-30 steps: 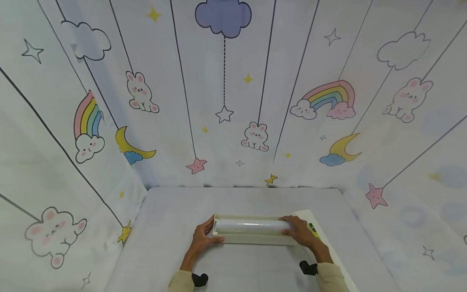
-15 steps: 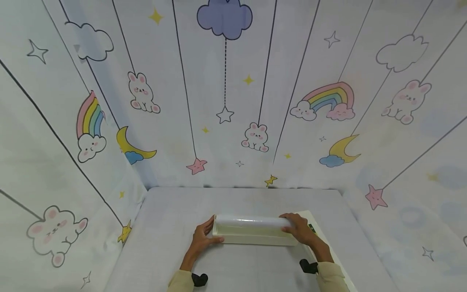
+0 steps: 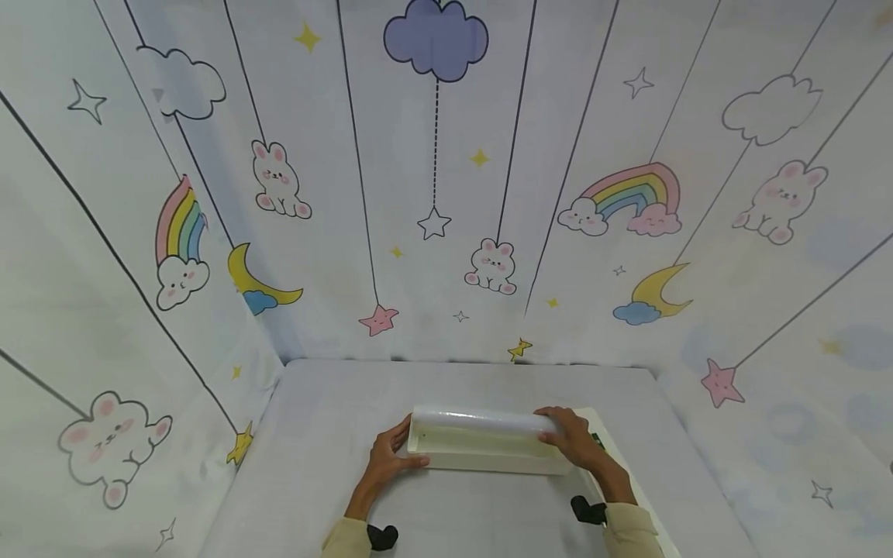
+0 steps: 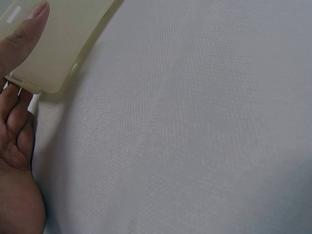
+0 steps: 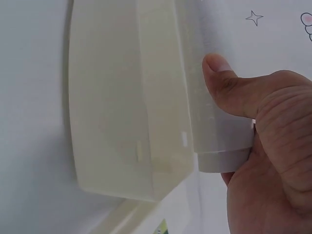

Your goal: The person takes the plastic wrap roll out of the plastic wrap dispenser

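Observation:
A long cream plastic dispenser box [image 3: 488,463] lies lengthwise before me, its top uncovered. My left hand [image 3: 387,456] grips the box's left end, thumb on the near wall and fingers behind; the left wrist view shows the thumb over a cream box corner [image 4: 68,44]. My right hand [image 3: 574,439] holds the right end of a shiny roll of cling film [image 3: 481,419]. The roll sits along the box's back edge, with the bare inside showing in front of it. In the right wrist view, the thumb presses the film roll [image 5: 214,117] beside the box wall [image 5: 109,107].
Under and beyond my right forearm lies a long cream panel [image 3: 589,419] with a green label [image 3: 597,440]. White cloth covers the table [image 3: 335,387]. Printed curtains [image 3: 446,186] with clouds and bunnies rise at the back and sides.
The roll has shifted up and back from the middle of the box to its rear edge, held by my right hand. My left hand stays on the box end. The view tilts slightly.

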{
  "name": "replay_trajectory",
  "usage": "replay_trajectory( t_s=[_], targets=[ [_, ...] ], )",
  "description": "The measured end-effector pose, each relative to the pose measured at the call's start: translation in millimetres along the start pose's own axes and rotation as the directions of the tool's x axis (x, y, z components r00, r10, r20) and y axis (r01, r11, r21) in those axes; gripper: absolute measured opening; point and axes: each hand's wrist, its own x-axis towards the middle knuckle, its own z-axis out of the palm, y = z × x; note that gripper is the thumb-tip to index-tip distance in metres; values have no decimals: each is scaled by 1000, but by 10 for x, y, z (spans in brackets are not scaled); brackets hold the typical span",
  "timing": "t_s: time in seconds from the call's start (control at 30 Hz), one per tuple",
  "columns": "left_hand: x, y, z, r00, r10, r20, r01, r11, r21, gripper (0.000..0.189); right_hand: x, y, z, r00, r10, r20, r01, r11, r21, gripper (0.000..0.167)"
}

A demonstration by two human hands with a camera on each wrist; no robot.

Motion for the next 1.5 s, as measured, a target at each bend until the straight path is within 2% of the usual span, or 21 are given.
replay_trajectory(
  t_s=[0.13,0.37,0.47,0.57,0.7,1.07,1.27,1.37,1.5],
  targets=[
    [-6,4,-1,1000,20,-2,-20,1000,16,106,8,11,23,1000,7,-23,-6,1000,18,38],
    [-34,-25,-9,997,79,-4,-79,996,37,105,36,36,28,997,-40,-60,38,999,-28,38],
    [-35,-28,-5,998,56,-9,-55,998,33,105,69,92,10,997,-44,-59,42,999,-31,39],
    [-17,-11,6,1000,1,-16,-1,1000,11,105,119,68,-41,999,1,-34,-2,1000,-29,39],
    [0,-1,14,1000,2,-12,-2,1000,10,106,161,-13,-97,999,32,-28,-32,999,-21,39],
    [-22,-8,-1,995,103,-15,-102,993,58,105,261,80,-132,991,-107,-81,104,994,-40,39],
    [-22,-33,-7,991,137,-2,-137,989,53,104,300,147,-136,989,-127,-81,124,991,-41,39],
    [-11,-40,0,993,114,3,-114,992,47,104,298,112,-147,991,-103,-80,102,995,-21,40],
    [3,-38,4,999,48,-1,-48,999,19,106,319,59,-166,997,-37,-68,36,999,-19,41]
  ],
)
